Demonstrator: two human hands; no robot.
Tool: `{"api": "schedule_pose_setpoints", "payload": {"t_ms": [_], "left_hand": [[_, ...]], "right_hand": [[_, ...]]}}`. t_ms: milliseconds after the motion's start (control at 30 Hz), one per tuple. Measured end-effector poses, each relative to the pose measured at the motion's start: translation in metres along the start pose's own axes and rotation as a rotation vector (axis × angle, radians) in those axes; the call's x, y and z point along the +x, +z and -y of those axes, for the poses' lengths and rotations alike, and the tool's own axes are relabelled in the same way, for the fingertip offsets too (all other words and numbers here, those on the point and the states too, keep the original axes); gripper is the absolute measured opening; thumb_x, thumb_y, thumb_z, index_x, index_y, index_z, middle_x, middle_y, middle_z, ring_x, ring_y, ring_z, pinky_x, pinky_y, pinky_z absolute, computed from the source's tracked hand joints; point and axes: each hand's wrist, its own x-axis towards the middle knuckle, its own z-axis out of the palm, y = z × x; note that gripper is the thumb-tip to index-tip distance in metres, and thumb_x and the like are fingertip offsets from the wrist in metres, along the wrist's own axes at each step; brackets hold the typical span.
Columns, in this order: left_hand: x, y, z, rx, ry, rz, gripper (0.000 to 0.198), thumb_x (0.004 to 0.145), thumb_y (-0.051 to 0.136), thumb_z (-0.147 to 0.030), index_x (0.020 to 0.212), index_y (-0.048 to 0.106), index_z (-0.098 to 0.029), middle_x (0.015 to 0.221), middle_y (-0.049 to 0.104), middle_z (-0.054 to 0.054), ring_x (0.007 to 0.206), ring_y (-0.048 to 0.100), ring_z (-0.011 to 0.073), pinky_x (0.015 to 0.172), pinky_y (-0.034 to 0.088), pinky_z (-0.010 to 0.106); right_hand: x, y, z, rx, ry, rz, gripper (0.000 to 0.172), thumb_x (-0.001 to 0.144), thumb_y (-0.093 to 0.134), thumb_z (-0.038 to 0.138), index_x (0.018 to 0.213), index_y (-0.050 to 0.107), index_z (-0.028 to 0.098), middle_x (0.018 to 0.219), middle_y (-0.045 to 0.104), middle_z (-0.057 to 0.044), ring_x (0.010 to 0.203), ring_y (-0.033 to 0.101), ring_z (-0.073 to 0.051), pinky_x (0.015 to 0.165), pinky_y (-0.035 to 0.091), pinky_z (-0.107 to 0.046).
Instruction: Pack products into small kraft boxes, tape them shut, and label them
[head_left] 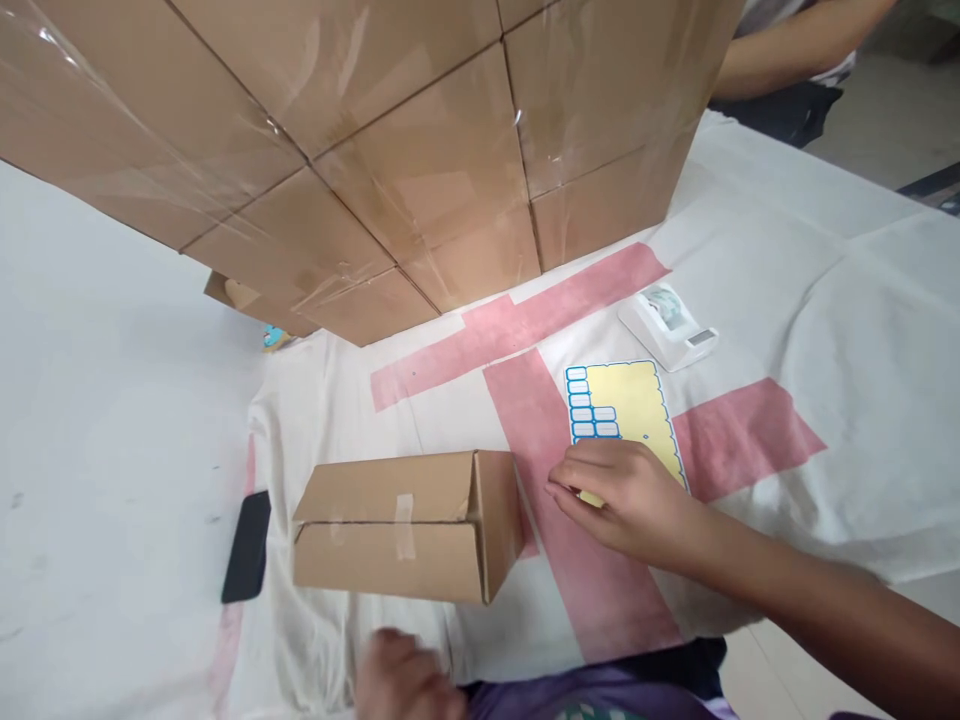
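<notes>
A small cardboard carton (382, 555) lies on the cloth in front of me, a short strip of clear tape across its top seam. My right hand (611, 490) is just right of it, over the lower part of a label sheet (630, 395). Thumb and fingertips come together in a pinch; whatever they may hold is too small to make out. The sheet has a yellow backing with some blue-edged white labels along its left side. Below the carton, near the bottom edge, my left hand (409, 680) is curled and smeared by motion, apart from the box.
A tall stack of cardboard boxes (420, 170) under clear film stands behind. A white tape dispenser (667, 325) sits at the right, and a black phone (246, 547) at the left. Pink tape strips (525, 320) mark the white cloth. Another person's arm (802, 45) shows top right.
</notes>
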Motion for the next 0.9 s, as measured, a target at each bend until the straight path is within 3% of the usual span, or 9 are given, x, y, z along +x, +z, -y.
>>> {"api": "schedule_pose_setpoints", "payload": {"t_ms": [33,67,100,167,233,333,433,633,900], "left_hand": [[-0.011,-0.016,0.020,0.165,-0.038,-0.098,0.022,0.075,0.076,-0.019,0.071,0.055,-0.021,0.061,0.053,-0.004,0.053,0.050,0.0107,0.056,0.042,0.025],[-0.022,-0.029,0.040,0.324,-0.101,-0.287,0.029,0.066,0.084,-0.026,0.081,0.060,-0.021,0.076,0.059,-0.001,0.067,0.058,0.0149,0.066,0.049,0.030],[-0.031,-0.037,0.058,0.445,-0.152,-0.481,0.050,0.058,0.089,-0.038,0.097,0.063,-0.019,0.097,0.063,0.006,0.087,0.062,0.0219,0.078,0.053,0.037],[-0.043,-0.042,0.087,0.411,-0.399,-0.457,0.093,0.051,0.092,-0.048,0.130,0.054,-0.018,0.139,0.050,0.017,0.126,0.053,0.0349,0.102,0.048,0.052],[-0.049,-0.033,0.100,0.156,-0.656,-0.363,0.108,0.054,0.091,-0.051,0.145,0.041,-0.021,0.156,0.035,0.019,0.143,0.040,0.0389,0.114,0.039,0.058],[-0.051,-0.008,0.095,-0.137,-0.895,-0.444,0.109,0.056,0.091,-0.046,0.148,0.038,-0.025,0.158,0.037,0.017,0.148,0.035,0.0401,0.121,0.031,0.059],[-0.049,0.010,0.079,-0.161,-0.970,-0.572,0.111,0.053,0.092,-0.041,0.148,0.038,-0.024,0.158,0.038,0.017,0.149,0.034,0.0411,0.121,0.029,0.061],[-0.042,0.015,0.069,-0.141,-0.956,-0.621,0.116,0.046,0.095,-0.035,0.147,0.041,-0.022,0.158,0.039,0.018,0.148,0.034,0.0423,0.121,0.029,0.062],[-0.038,0.020,0.062,-0.116,-0.923,-0.645,0.110,0.051,0.093,-0.037,0.147,0.043,-0.019,0.158,0.040,0.020,0.147,0.036,0.0435,0.120,0.027,0.066]], "right_hand": [[0.000,0.006,0.000,-0.030,-0.004,-0.003,0.034,0.102,0.050,0.021,0.071,0.065,0.016,0.064,0.060,0.000,0.063,0.054,-0.013,0.061,0.034,-0.028],[0.000,0.012,0.000,-0.059,-0.012,-0.003,0.036,0.102,0.050,0.022,0.071,0.066,0.017,0.064,0.060,0.000,0.062,0.055,-0.013,0.061,0.035,-0.029],[0.000,0.018,0.002,-0.087,-0.022,0.000,0.037,0.103,0.049,0.023,0.071,0.066,0.017,0.063,0.060,-0.001,0.062,0.055,-0.013,0.061,0.034,-0.029],[-0.001,0.027,0.005,-0.137,-0.032,0.030,0.037,0.103,0.048,0.023,0.071,0.066,0.017,0.063,0.062,-0.001,0.060,0.055,-0.014,0.060,0.033,-0.030],[-0.001,0.034,0.009,-0.167,-0.009,0.098,0.033,0.101,0.049,0.019,0.073,0.066,0.017,0.065,0.064,-0.001,0.060,0.056,-0.015,0.060,0.032,-0.031],[0.000,0.037,0.015,-0.200,0.086,0.230,0.023,0.096,0.051,0.011,0.079,0.066,0.017,0.067,0.068,-0.002,0.060,0.058,-0.016,0.058,0.031,-0.031],[0.002,0.037,0.018,-0.230,0.179,0.314,0.019,0.093,0.051,0.006,0.085,0.065,0.016,0.070,0.069,-0.003,0.060,0.060,-0.017,0.056,0.031,-0.031],[0.006,0.035,0.022,-0.282,0.197,0.327,0.017,0.088,0.053,0.002,0.088,0.063,0.016,0.072,0.069,-0.004,0.061,0.062,-0.019,0.055,0.032,-0.033],[0.016,0.022,0.036,-0.295,0.231,0.528,0.026,0.075,0.056,-0.005,0.091,0.067,0.013,0.081,0.072,-0.009,0.069,0.067,-0.024,0.062,0.046,-0.037]]}}
